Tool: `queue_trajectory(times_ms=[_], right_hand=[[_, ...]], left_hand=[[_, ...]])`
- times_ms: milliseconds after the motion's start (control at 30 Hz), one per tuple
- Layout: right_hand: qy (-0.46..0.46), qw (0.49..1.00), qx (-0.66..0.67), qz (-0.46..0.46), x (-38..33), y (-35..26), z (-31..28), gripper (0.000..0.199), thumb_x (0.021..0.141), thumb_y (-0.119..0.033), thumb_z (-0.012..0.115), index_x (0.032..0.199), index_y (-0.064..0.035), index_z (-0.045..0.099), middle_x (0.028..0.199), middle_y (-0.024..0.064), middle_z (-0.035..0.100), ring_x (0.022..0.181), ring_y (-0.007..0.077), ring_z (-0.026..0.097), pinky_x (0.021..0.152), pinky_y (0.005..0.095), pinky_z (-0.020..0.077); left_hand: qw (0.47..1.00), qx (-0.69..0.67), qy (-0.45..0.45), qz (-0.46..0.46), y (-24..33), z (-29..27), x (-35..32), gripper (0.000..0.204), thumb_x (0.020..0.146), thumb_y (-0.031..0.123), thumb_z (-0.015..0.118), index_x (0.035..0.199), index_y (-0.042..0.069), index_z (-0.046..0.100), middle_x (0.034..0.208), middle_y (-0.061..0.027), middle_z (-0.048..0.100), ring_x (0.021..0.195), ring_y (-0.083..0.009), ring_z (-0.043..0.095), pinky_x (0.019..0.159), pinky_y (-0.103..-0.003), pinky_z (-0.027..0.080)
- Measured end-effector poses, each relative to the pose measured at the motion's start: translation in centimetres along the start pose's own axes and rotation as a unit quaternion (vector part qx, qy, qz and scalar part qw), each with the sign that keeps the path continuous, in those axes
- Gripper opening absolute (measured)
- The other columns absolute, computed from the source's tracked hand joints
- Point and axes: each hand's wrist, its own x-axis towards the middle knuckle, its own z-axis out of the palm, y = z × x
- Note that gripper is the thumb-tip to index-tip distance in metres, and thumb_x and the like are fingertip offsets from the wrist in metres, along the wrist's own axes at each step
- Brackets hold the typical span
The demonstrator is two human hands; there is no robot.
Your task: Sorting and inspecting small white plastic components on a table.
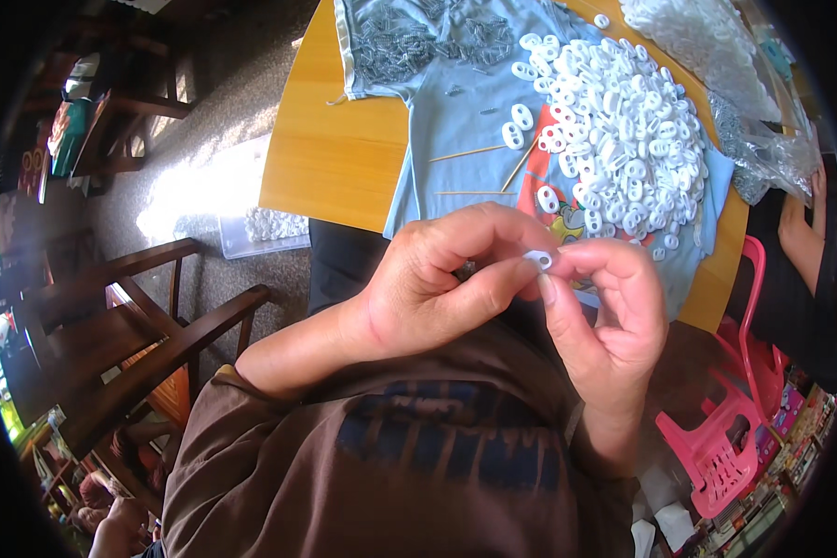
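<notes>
Between the fingertips of both hands, just off the table's near edge, is a small white oval plastic piece with holes. My left hand pinches it from one side with thumb and forefinger, and my right hand grips the other side the same way. Beyond them, a big heap of similar white two-hole ovals lies on a light blue shirt spread over the table. Thin wooden sticks rest left of the heap. Farther back is a pile of small grey metal springs.
The wooden table bears clear bags at the far right. Another person's arm shows at right, above a pink plastic chair. Dark wooden armchairs and a clear box of white pieces stand at left.
</notes>
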Motion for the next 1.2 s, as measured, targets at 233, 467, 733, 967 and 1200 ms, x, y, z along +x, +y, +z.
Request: queue_trajectory(times_ms=[233, 467, 733, 967, 1200], right_hand=[[-0.002, 1.0, -0.005, 0.002, -0.1, 0.1, 0.1, 0.021, 0.072, 0.009, 0.062, 0.091, 0.0016, 0.056, 0.08, 0.0082, 0.061, 0.069, 0.014, 0.062, 0.063, 0.0241, 0.0486], [0.017, 0.999, 0.032, 0.019, -0.5, 0.3, 0.2, 0.02, 0.073, 0.009, 0.062, 0.091, 0.0016, 0.055, 0.081, 0.0081, 0.061, 0.069, 0.0133, 0.061, 0.064, 0.0232, 0.0479], [0.003, 0.999, 0.038, 0.025, -0.5, 0.2, 0.3, 0.02, 0.074, 0.01, 0.062, 0.09, 0.0018, 0.055, 0.079, 0.0083, 0.061, 0.069, 0.0126, 0.06, 0.064, 0.0227, 0.0475], [0.009, 0.999, 0.029, 0.015, -0.9, 0.7, 0.7, 0.018, 0.074, 0.01, 0.061, 0.09, 0.002, 0.055, 0.079, 0.0081, 0.059, 0.068, 0.012, 0.058, 0.063, 0.0226, 0.0461], [0.032, 0.994, 0.077, 0.075, -1.3, 0.3, 0.9, 0.017, 0.077, 0.008, 0.061, 0.092, 0.0026, 0.054, 0.083, 0.0079, 0.06, 0.072, 0.0101, 0.057, 0.066, 0.0215, 0.0456]], left_hand=[[0.956, 0.204, 0.018, 0.208, -1.3, -0.3, 0.4, 0.018, 0.082, -0.005, 0.055, 0.1, -0.003, 0.054, 0.083, -0.0092, 0.062, 0.067, -0.0101, 0.059, 0.057, -0.022, 0.047], [0.965, 0.195, 0.004, 0.177, -0.8, -0.2, -0.1, 0.022, 0.082, -0.007, 0.054, 0.104, -0.003, 0.054, 0.08, -0.0106, 0.061, 0.065, -0.0135, 0.062, 0.056, -0.023, 0.048], [0.968, 0.184, 0.002, 0.172, -1.2, -0.4, -0.5, 0.023, 0.082, -0.009, 0.051, 0.105, -0.004, 0.054, 0.082, -0.0118, 0.061, 0.063, -0.0139, 0.06, 0.055, -0.024, 0.048], [0.956, 0.223, 0.018, 0.192, -1.8, 0.0, -0.6, 0.023, 0.081, -0.009, 0.053, 0.104, -0.004, 0.055, 0.081, -0.0114, 0.061, 0.063, -0.0142, 0.061, 0.054, -0.024, 0.048], [0.988, 0.113, 0.021, 0.104, -1.8, 0.2, -0.9, 0.019, 0.086, -0.005, 0.051, 0.105, -0.003, 0.053, 0.086, -0.0095, 0.061, 0.067, -0.0092, 0.06, 0.057, -0.021, 0.049]])
